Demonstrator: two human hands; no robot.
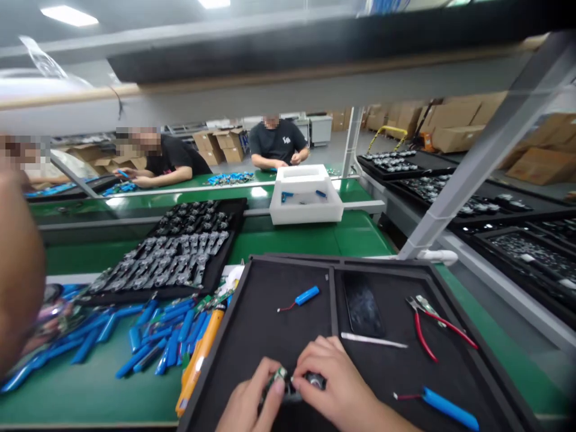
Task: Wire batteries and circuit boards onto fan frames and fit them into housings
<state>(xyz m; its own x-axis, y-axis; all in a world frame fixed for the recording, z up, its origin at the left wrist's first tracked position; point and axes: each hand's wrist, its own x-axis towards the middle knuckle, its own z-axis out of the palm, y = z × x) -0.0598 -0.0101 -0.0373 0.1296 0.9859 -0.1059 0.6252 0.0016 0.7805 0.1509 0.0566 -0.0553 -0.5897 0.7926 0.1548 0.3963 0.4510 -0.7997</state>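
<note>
In the front of the black tray, my left hand grips a small dark-grey device housing. A small green circuit board shows at its thumb and fingertips. My right hand is closed at the right side of the same housing, thumb and forefinger pinched near the board; its palm covers part of the piece. What lies exactly between the right fingertips is too small to tell. Beyond the hands lies a blue battery with a red lead. Another blue battery with a lead lies right of my right hand.
Red-handled pliers, a black phone and a white stick tool lie in the tray. Left are many blue batteries, an orange tool and a tray of housings. A white box stands behind; several people sit nearby.
</note>
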